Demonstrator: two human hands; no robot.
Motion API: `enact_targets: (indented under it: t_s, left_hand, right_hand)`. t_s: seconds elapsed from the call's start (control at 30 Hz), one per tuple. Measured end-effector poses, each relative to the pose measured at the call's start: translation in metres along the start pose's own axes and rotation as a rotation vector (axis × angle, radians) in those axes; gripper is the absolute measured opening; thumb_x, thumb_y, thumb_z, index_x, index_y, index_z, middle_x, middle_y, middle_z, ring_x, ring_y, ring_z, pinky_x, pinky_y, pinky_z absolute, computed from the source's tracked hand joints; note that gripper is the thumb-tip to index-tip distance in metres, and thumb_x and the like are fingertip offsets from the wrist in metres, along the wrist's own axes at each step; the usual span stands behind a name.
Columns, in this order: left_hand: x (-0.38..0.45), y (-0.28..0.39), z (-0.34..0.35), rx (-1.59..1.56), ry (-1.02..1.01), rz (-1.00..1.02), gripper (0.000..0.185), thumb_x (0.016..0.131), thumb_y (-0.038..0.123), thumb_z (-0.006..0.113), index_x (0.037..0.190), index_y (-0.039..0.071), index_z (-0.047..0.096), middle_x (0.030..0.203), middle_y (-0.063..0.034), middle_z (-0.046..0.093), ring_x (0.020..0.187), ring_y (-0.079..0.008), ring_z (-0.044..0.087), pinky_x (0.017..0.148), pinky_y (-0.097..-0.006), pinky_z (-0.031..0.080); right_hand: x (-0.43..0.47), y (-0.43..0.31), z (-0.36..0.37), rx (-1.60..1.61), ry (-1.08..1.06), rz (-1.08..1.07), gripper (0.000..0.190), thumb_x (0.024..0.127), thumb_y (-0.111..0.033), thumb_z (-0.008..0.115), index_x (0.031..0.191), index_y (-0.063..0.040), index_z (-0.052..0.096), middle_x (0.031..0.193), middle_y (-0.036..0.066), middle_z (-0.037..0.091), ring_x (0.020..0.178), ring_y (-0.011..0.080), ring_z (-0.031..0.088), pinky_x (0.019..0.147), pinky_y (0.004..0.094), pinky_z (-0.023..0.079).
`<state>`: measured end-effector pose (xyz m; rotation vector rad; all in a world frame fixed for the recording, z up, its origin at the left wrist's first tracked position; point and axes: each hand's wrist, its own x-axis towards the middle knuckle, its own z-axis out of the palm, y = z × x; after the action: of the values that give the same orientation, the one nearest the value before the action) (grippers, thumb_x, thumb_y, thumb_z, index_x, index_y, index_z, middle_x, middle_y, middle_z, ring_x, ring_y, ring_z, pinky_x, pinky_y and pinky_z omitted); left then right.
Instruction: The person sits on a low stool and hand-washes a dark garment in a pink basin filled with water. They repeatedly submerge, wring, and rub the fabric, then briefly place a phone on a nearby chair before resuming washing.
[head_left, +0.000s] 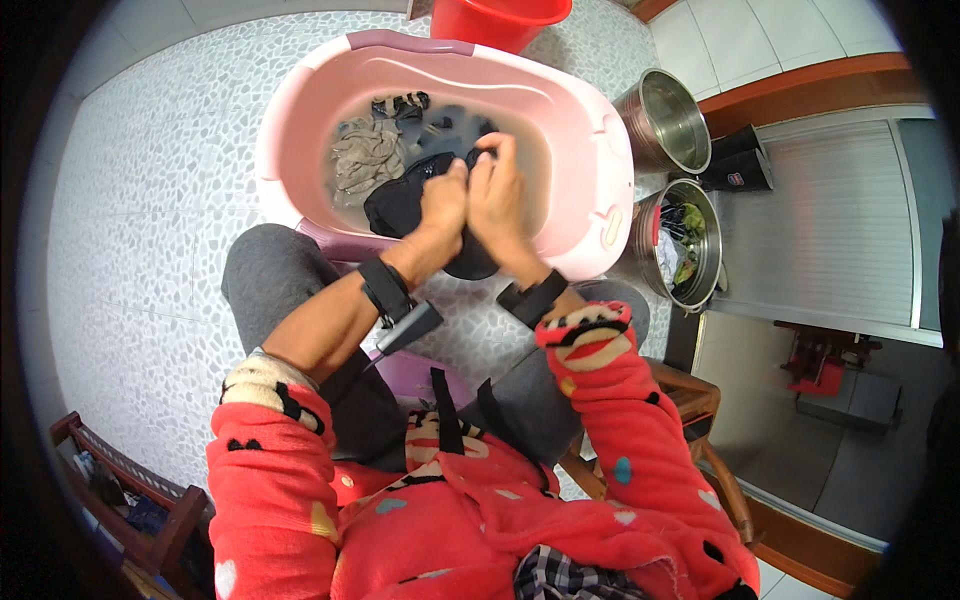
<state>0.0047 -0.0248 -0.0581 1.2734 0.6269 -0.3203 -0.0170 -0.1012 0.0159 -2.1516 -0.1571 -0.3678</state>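
A pink plastic tub (577, 150) holds cloudy water and wet laundry. Over its near side, my left hand (444, 199) grips a wet black cloth (405, 196). Touching it on the right, my right hand (496, 191) grips another part of the dark cloth near the top. The black fabric spreads to the left of my hands and also hangs below them at the tub's near rim. A beige-grey cloth (367, 157) lies in the water at the left. Farther back, a dark patterned cloth (401, 107) is partly under water. Black bands circle both wrists.
Beyond the tub stands a red bucket (495, 26). At its right are a metal bucket (667, 124) and another metal bucket (712, 247) holding cloth items. Black boots (739, 169) stand near a sliding door. A wooden chair (686, 397) is close to my right side.
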Motion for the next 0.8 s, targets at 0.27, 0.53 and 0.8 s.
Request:
enact_targets:
  t_s: [0.27, 0.53, 0.8]
  left_hand:
    - [-0.002, 0.013, -0.006, -0.162, -0.052, -0.011, 0.051, 0.098, 0.037, 0.046, 0.093, -0.01, 0.065, 0.09, -0.0205, 0.069, 0.084, -0.03, 0.067, 0.073, -0.0425, 0.049]
    - [-0.015, 0.017, 0.0, 0.239, -0.02, 0.112, 0.051, 0.097, 0.036, 0.047, 0.097, -0.012, 0.063, 0.092, -0.022, 0.067, 0.08, -0.0225, 0.06, 0.073, -0.038, 0.045]
    - [-0.011, 0.014, -0.003, -0.049, -0.081, 0.019, 0.044, 0.1, 0.035, 0.047, 0.09, -0.004, 0.066, 0.084, -0.01, 0.065, 0.074, -0.0163, 0.058, 0.064, -0.0333, 0.045]
  right_hand:
    - [-0.012, 0.007, 0.006, 0.011, -0.177, 0.04, 0.019, 0.094, -0.011, 0.045, 0.111, -0.002, 0.048, 0.078, 0.021, 0.062, 0.072, 0.039, 0.063, 0.064, 0.046, 0.045]
    - [-0.004, 0.01, 0.001, -0.082, -0.044, 0.092, 0.018, 0.094, -0.011, 0.044, 0.11, -0.004, 0.05, 0.075, 0.019, 0.06, 0.065, 0.0335, 0.061, 0.062, 0.0436, 0.045]
    - [-0.014, 0.007, 0.0, -0.011, -0.058, -0.048, 0.019, 0.092, -0.007, 0.044, 0.109, -0.003, 0.051, 0.074, 0.018, 0.061, 0.065, 0.0345, 0.061, 0.063, 0.0433, 0.045]
